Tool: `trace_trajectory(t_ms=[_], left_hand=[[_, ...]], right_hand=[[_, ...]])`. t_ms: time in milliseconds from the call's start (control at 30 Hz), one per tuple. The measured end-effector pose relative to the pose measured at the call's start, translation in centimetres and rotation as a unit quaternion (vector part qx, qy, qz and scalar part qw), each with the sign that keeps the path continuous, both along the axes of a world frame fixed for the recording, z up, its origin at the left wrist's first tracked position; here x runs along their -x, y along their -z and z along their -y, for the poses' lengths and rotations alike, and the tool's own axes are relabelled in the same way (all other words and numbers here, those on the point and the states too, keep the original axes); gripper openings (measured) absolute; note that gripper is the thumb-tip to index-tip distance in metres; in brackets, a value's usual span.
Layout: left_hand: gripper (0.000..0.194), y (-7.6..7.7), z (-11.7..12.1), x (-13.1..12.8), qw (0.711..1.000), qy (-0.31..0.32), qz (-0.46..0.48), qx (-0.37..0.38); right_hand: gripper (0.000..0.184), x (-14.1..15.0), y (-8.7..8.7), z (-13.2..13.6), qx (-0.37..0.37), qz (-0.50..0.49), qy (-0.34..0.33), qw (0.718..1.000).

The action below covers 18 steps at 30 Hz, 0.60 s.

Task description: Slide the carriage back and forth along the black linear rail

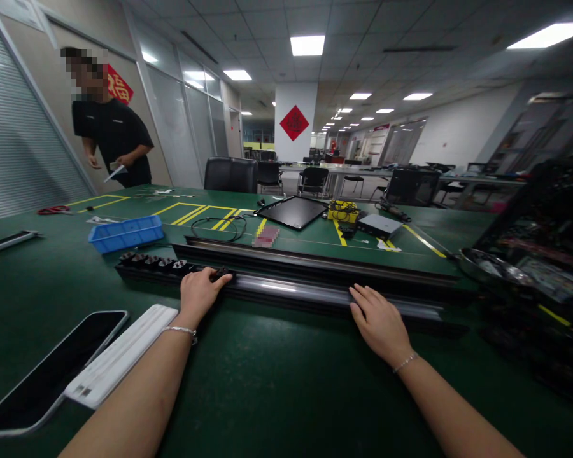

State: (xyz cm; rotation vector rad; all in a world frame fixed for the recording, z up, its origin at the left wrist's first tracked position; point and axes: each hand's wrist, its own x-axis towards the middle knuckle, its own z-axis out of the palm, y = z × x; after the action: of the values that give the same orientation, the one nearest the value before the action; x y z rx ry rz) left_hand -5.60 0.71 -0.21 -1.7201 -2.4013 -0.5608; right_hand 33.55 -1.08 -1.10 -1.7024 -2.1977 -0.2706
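A long black-and-silver rail [291,289] lies lengthwise across the green workbench [286,407], low in the middle of the frame, with a second dark rail [315,264] just behind it. From the left, a phone [52,369] and a white plastic strip [121,356] lie at lower left, while a person [112,137] stands at upper left holding a sheet of paper [114,172] above a blue plastic tray [127,233]. A row of black sockets [153,263] already occupies the rail's left end, and the stretch further right shows none. The left hand [198,296] is curled over the rail's near edge beside a small black fitting [222,273], though whether it grips anything cannot be told. The right hand [379,324] lies open, palm down, on the bare rail. Beyond it sit a black tablet [291,212] and a silver box [379,226], with a dark equipment rack [539,235] at far right.
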Motion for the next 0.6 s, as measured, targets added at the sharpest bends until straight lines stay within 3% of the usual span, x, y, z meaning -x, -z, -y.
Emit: trace_trajectory(t_ms=[600], left_hand=[[0.053, -0.16, 0.02, -0.07, 1.0, 0.002, 0.002, 0.008]], right_hand=[[0.048, -0.11, 0.13, -0.07, 0.008, 0.006, 0.005, 1.0]])
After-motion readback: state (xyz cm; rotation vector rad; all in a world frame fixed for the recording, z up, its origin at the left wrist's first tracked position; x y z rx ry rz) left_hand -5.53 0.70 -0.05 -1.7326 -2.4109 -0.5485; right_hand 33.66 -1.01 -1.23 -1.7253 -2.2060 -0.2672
